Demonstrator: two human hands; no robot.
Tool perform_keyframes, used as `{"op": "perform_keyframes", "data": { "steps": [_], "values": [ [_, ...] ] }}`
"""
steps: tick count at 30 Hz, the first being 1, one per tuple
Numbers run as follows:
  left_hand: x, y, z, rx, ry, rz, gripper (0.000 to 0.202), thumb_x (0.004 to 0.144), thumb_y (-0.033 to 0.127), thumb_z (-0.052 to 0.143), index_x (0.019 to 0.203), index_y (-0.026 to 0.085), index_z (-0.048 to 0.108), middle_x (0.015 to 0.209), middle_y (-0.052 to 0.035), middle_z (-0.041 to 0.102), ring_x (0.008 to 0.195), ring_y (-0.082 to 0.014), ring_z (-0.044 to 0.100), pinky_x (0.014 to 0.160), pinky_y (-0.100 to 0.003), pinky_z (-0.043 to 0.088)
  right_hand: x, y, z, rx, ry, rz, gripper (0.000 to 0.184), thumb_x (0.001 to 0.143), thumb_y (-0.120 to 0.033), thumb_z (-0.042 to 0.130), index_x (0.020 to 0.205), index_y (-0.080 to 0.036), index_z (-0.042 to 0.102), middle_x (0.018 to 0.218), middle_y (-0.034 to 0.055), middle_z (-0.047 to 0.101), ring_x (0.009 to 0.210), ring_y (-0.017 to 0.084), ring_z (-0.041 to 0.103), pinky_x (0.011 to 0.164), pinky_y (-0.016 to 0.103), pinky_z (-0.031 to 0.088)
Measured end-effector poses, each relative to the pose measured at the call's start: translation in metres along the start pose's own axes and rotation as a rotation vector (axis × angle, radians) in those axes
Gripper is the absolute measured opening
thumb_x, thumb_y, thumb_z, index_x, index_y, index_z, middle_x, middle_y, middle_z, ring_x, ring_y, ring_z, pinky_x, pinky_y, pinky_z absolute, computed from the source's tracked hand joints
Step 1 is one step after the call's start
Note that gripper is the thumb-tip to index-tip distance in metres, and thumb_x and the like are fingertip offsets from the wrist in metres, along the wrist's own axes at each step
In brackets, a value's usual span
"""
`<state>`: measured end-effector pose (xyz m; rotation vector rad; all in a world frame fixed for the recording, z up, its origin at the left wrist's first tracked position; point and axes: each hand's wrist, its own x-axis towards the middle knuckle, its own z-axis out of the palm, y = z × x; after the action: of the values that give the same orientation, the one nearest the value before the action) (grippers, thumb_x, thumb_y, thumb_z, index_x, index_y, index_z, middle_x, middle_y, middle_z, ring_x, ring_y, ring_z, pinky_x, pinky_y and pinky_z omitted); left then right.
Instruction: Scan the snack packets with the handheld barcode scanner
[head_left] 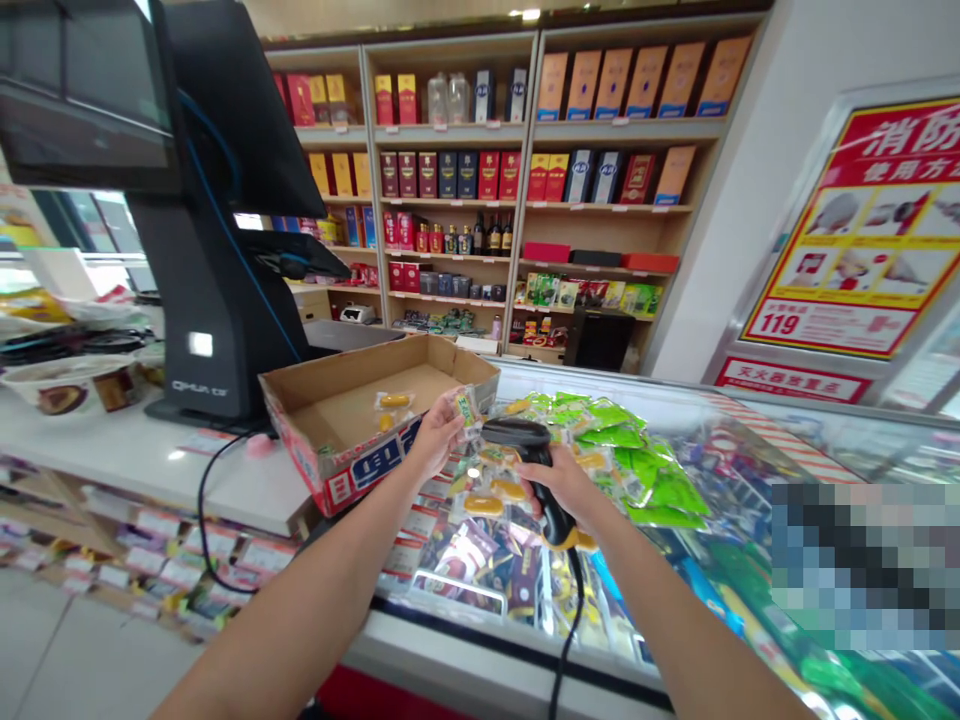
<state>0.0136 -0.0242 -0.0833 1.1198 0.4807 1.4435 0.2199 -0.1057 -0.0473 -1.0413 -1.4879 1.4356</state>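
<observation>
My left hand [435,438] pinches a small clear packet [466,410] with a green and white label, above the front corner of a cardboard box [300,440]. A black handheld barcode scanner [516,434] is gripped in my right hand [564,486]; its head points left toward the packet, and its cable hangs down over the counter edge. Under and around the scanner, several clear packets with yellow, sausage-like contents [484,506] lie on the glass counter. Inside the box are a few more yellow packets [394,401]. Bright green packets [660,478] spread out right of my right hand.
A black checkout terminal [217,260] stands on the white counter [225,490] at left, beside a paper bowl [67,385]. Shelves [450,138] of boxed bottles line the back wall. Goods show through the glass display counter [757,450]. A red notice [862,230] hangs at right.
</observation>
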Motion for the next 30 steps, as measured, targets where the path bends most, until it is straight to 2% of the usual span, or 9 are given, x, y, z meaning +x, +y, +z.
{"op": "perform_keyframes", "data": {
  "steps": [4,11,17,23,26,30],
  "values": [
    [-0.001,0.002,-0.001,0.018,-0.004,-0.006,0.07,0.064,0.033,0.082,0.126,0.025,0.052,0.112,-0.0071,0.066,0.089,-0.019,0.067,0.065,-0.024,0.053,-0.002,-0.002,-0.001,-0.006,-0.012,0.014,0.027,0.069,-0.038,0.07,0.061,-0.018,0.053,0.045,-0.0032,0.054,0.033,0.01,0.049,0.035,0.023,0.043],
    [-0.001,0.002,0.0,0.047,-0.01,-0.002,0.073,0.063,0.038,0.082,0.127,0.025,0.051,0.113,-0.0076,0.066,0.088,-0.018,0.067,0.066,-0.024,0.053,-0.001,0.001,-0.003,-0.031,-0.026,0.01,0.026,0.07,-0.036,0.068,0.058,-0.018,0.054,0.045,-0.002,0.055,0.033,0.011,0.05,0.034,0.022,0.043],
    [-0.002,0.003,0.003,0.034,0.007,0.007,0.071,0.061,0.035,0.084,0.124,0.024,0.053,0.117,-0.0072,0.063,0.083,-0.0154,0.065,0.066,-0.024,0.053,-0.002,0.0,-0.001,-0.034,-0.015,0.042,0.019,0.068,-0.033,0.065,0.062,-0.018,0.055,0.044,-0.003,0.055,0.031,0.011,0.05,0.033,0.022,0.041],
    [-0.002,0.003,0.004,0.058,0.007,0.024,0.071,0.062,0.035,0.083,0.125,0.024,0.053,0.116,-0.008,0.063,0.088,-0.0169,0.065,0.069,-0.025,0.052,-0.002,-0.001,-0.001,-0.024,-0.032,0.018,0.023,0.068,-0.035,0.068,0.064,-0.017,0.054,0.045,-0.003,0.056,0.033,0.011,0.05,0.034,0.022,0.041],
    [-0.003,0.012,0.007,0.092,0.017,0.065,0.072,0.062,0.039,0.082,0.126,0.024,0.052,0.118,-0.0088,0.062,0.09,-0.019,0.066,0.072,-0.027,0.052,-0.001,0.001,0.002,0.021,-0.027,-0.001,0.026,0.066,-0.036,0.071,0.068,-0.017,0.055,0.048,-0.0028,0.058,0.034,0.01,0.05,0.035,0.022,0.042],
    [-0.006,0.042,0.014,0.176,0.046,0.229,0.063,0.066,0.037,0.078,0.123,0.025,0.054,0.119,-0.0078,0.063,0.096,-0.0201,0.064,0.082,-0.032,0.052,0.004,-0.002,0.011,0.104,-0.025,-0.012,0.03,0.062,-0.04,0.072,0.074,-0.017,0.056,0.048,-0.0037,0.057,0.035,0.011,0.05,0.035,0.024,0.044]
  ]
}}
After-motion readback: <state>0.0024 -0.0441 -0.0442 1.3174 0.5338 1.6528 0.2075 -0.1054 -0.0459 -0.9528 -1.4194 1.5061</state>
